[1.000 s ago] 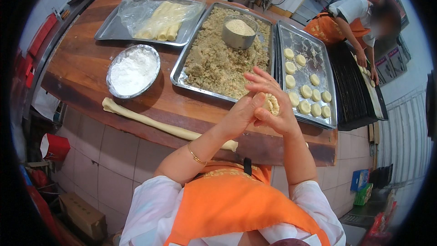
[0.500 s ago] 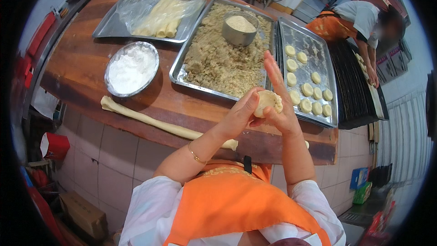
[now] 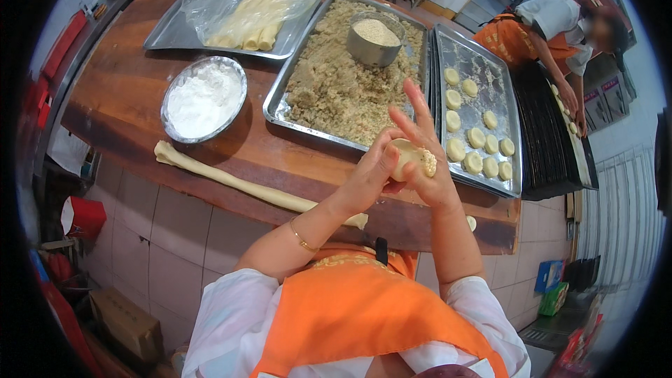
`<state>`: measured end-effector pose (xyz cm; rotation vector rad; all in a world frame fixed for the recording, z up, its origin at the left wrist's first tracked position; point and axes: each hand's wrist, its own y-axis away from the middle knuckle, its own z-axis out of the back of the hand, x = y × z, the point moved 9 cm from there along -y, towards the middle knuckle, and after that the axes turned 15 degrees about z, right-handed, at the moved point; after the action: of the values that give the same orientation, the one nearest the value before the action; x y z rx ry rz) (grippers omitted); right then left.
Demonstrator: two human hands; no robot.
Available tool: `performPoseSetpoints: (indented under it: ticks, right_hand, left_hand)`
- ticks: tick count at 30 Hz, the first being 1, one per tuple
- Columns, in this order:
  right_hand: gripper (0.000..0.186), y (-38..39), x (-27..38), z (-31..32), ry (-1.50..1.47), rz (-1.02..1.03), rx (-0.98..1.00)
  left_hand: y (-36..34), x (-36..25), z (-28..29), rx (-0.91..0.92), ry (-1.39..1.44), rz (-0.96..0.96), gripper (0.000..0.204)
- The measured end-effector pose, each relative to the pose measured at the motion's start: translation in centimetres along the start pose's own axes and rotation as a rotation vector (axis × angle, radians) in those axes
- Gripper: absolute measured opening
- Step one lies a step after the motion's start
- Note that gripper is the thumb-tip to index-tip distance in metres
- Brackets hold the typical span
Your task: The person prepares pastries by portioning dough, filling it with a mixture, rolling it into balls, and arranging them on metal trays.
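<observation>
Between my two hands is a small cupped round of pale dough (image 3: 404, 157) with crumbly filling showing at its right edge. My left hand (image 3: 371, 173) curls around its left side, thumb at the near rim. My right hand (image 3: 435, 180) presses its thumb and palm against the other side, while its upper fingers stretch away, spread apart. A long rope of dough (image 3: 238, 180) lies along the table's near edge, partly behind my left forearm. Just beyond my hands, a large metal tray (image 3: 271, 112) holds brown crumbly filling (image 3: 329, 70), with a round metal container of pale crumbs (image 3: 374, 40) on it.
Several flattened dough rounds sit on a tray (image 3: 514, 129) at right. A bowl of white flour (image 3: 203, 101) and a tray (image 3: 168, 36) of dough rolls under plastic stand left. A small dough piece (image 3: 472, 223) lies by my right forearm. Another person (image 3: 553, 21) bends over stacked black trays (image 3: 539, 133).
My right hand's upper fingers have spread and bent, and the dough round has turned slightly in my hands. The other person's arms have shifted. The whole view has moved a little.
</observation>
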<state>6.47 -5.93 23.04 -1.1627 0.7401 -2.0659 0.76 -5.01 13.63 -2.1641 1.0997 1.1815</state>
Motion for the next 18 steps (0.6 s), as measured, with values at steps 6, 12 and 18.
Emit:
performPoseSetpoints:
  ticks: [6, 12, 18]
  right_hand:
    - [0.059, 1.3, -2.1, -0.6, -0.080, -0.118, 0.261]
    - [0.063, 0.3, -0.2, -0.2, 0.004, -0.007, -0.022]
    - [0.066, 1.0, -1.4, -0.8, 0.003, -0.104, 0.229]
  left_hand:
    - [-1.0, 0.6, 0.3, 0.008, 0.015, 0.025, 0.079]
    - [0.6, -0.6, -0.1, -0.051, -0.013, -0.036, 0.072]
    - [-0.1, 0.8, -0.2, 0.074, 0.167, 0.059, 0.063]
